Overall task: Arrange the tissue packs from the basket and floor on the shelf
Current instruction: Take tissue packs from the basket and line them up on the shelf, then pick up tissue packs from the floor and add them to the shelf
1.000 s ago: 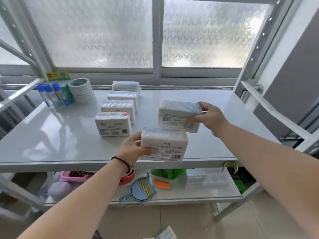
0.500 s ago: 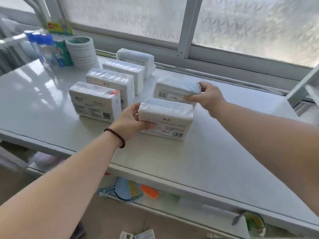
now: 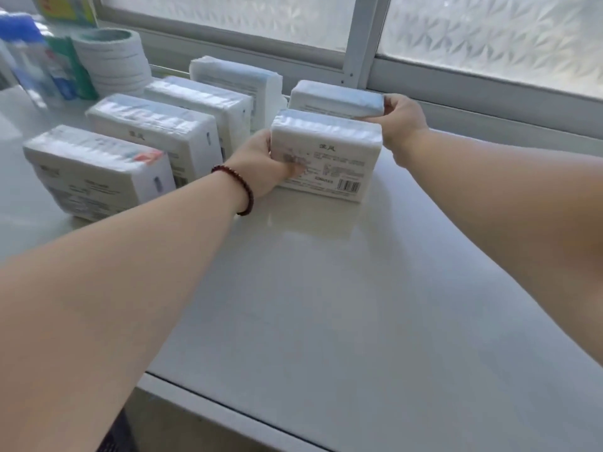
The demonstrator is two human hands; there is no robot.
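- While both stand on the white shelf [image 3: 326, 288], the near tissue pack [image 3: 329, 154] is gripped by the left hand [image 3: 261, 164].
- The far pack [image 3: 336, 97], just behind, is held by the right hand [image 3: 404, 120].
- Four more packs [image 3: 153, 125] are lined up at left.

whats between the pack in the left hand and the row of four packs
In the head view, only the left hand itself, gripping the front pack's left end beside the row of four packs.

The two white plastic-wrapped tissue packs, front [image 3: 326, 151] and rear [image 3: 336, 98], have been set down on the glossy white shelf [image 3: 326, 288], nearer the window.
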